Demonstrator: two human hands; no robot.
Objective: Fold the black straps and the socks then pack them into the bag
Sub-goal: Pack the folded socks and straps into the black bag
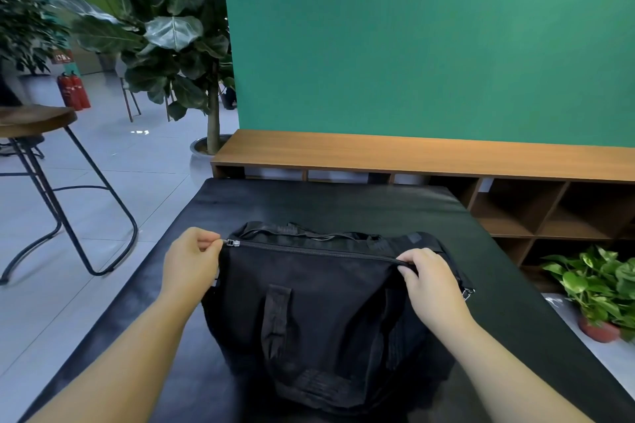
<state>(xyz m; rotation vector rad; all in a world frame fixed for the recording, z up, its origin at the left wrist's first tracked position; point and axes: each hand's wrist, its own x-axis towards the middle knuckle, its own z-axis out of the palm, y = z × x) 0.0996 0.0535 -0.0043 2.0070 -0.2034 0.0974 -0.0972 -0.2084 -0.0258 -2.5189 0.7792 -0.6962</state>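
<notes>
Left hand (192, 259) pinches the metal zipper pull (233, 243); right hand (427, 280) grips the black canvas bag's (309, 306) zipped top, mid-counter (343, 203)

Stool (32, 120), plants (165, 31), wooden shelf (412, 153)

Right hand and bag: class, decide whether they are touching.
Touching. The head view shows the right hand pinching the bag at the right end of its closed zipper.

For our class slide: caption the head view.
Left hand pinches the zipper pull while right hand grips the closed black bag.
</notes>
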